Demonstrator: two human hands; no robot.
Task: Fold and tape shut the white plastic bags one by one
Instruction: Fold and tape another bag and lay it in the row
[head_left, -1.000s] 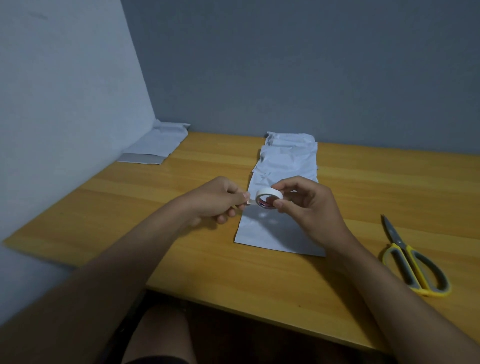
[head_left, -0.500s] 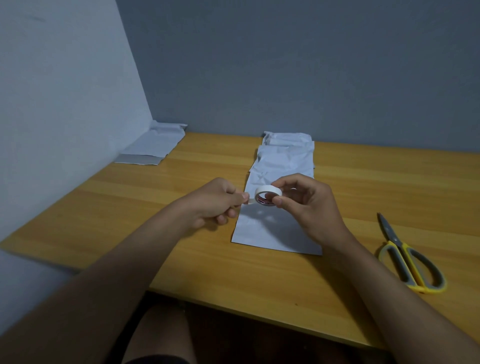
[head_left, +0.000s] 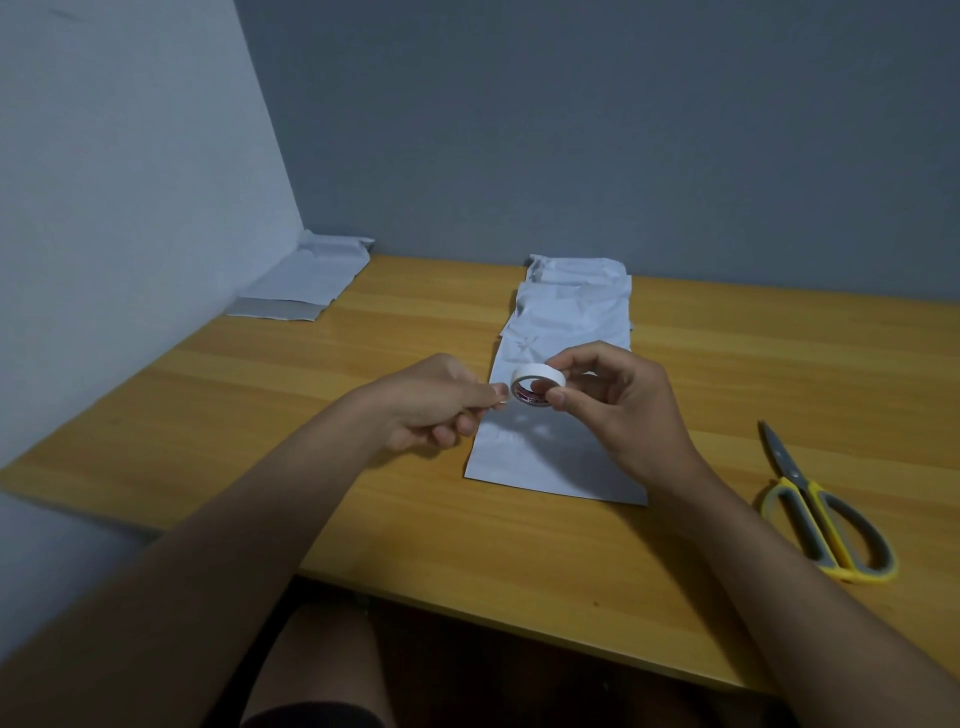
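White plastic bags lie overlapped mid-counter. Above them, right hand grips tape roll; left hand pinches its free end. Scissors lie right.

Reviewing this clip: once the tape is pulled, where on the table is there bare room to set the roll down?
Bare wood lies between the white bag and the scissors, and a wider patch left of the bag, in front of the bags in the left corner. The middle is crowded: both the left hand and right hand hold the tape roll above the bag.
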